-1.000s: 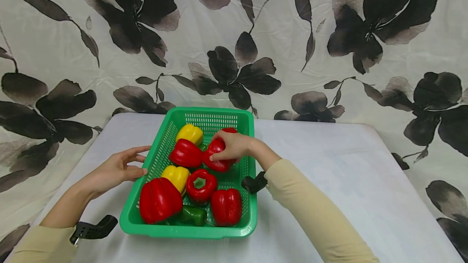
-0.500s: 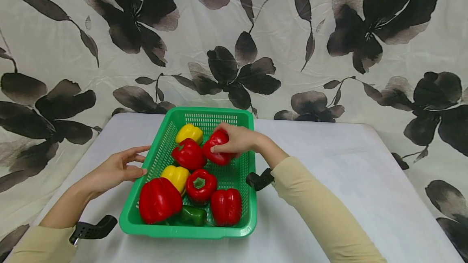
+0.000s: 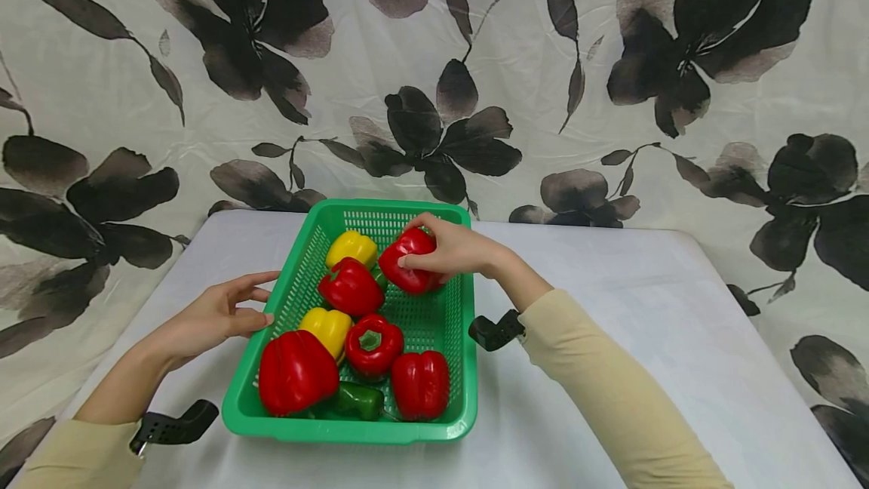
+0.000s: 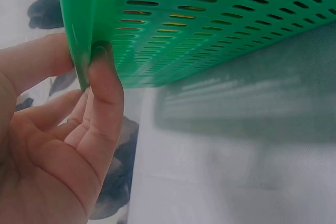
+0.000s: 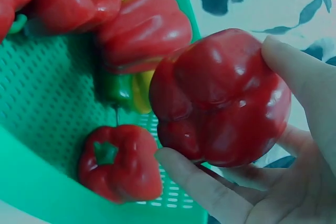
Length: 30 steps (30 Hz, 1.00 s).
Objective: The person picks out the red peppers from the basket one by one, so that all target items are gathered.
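Observation:
My right hand (image 3: 465, 247) holds a red bell pepper (image 3: 395, 261) over the far right part of a green slotted basket (image 3: 349, 432). In the right wrist view, thumb and fingers spread around this glossy red bell pepper (image 5: 220, 98), its lobed end facing the camera. Below it, another red bell pepper (image 5: 123, 163) with a green stem lies in the basket. At the basket's left side, my left hand (image 3: 213, 319) grips the rim. The left wrist view shows the fingers (image 4: 105, 90) and thumb on opposite sides of that rim (image 4: 79, 51).
Several more bell peppers share the basket: a large red one (image 3: 299, 372), yellow ones (image 3: 351, 249) and a dark green one (image 3: 360, 401) at the front. The basket stands on a white-covered table (image 3: 611, 308). A floral cloth (image 3: 502, 96) hangs behind.
My right hand has lifted the red bell pepper and moved it back and slightly right. A neighbouring red bell pepper rolled slightly, and a green one shows behind it. The left hand stays put.

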Motion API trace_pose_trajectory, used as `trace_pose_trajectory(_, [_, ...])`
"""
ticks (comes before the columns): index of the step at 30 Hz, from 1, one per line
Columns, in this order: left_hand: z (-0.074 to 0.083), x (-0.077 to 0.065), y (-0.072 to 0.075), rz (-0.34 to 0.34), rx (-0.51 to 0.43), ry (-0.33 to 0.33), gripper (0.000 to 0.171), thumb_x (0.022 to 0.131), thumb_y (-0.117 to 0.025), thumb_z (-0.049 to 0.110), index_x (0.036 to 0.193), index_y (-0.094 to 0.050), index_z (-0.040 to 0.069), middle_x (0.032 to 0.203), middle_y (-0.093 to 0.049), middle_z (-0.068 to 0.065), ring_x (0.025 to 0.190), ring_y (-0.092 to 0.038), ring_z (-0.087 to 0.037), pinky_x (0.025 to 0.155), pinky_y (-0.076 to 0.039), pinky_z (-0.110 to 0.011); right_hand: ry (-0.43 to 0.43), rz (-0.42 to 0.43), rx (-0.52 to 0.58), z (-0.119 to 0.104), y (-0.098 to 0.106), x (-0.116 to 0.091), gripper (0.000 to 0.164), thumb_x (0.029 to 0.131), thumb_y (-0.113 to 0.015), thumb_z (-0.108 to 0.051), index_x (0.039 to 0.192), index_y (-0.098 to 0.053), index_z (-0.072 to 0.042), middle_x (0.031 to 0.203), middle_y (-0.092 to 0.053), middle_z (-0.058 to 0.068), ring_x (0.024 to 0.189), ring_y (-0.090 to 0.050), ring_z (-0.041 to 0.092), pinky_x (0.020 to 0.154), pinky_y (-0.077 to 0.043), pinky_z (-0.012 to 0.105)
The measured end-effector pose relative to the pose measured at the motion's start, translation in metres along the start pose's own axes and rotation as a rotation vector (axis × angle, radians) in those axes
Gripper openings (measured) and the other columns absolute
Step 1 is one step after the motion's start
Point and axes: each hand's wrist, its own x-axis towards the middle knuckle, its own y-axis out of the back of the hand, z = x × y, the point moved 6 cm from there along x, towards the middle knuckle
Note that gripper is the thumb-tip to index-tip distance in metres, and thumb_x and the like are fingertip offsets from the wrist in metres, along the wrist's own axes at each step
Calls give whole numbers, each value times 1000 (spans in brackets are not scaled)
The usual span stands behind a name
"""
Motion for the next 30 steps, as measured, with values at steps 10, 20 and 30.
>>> trace_pose_trajectory(10, [-1, 0, 0, 14, 8, 1, 77, 85, -66, 24, 145, -22, 5, 125, -47, -26, 95, -61, -27, 78, -54, -42, -12, 81, 113, 12, 16, -4, 57, 84, -66, -29, 132, -37, -20, 120, -49, 9, 102, -57, 26, 71, -56, 37])
trace_pose_trajectory(20, [-1, -1, 0, 24, 12, -3, 78, 84, -66, 24, 145, -22, 6, 125, -47, -26, 96, -61, -27, 78, -54, -44, -20, 174, 168, 29, 35, -9, 58, 85, -65, -30, 133, -36, -19, 120, -48, 11, 101, -58, 27, 70, -57, 35])
trace_pose_trajectory(30, [-3, 0, 0, 19, 3, 1, 77, 84, -66, 23, 145, -22, 6, 126, -46, -25, 96, -61, -27, 78, -54, -42, -18, 273, 278, 47, 54, -11, 58, 87, -62, -27, 135, -32, -13, 124, -45, 15, 107, -53, 33, 73, -56, 42])
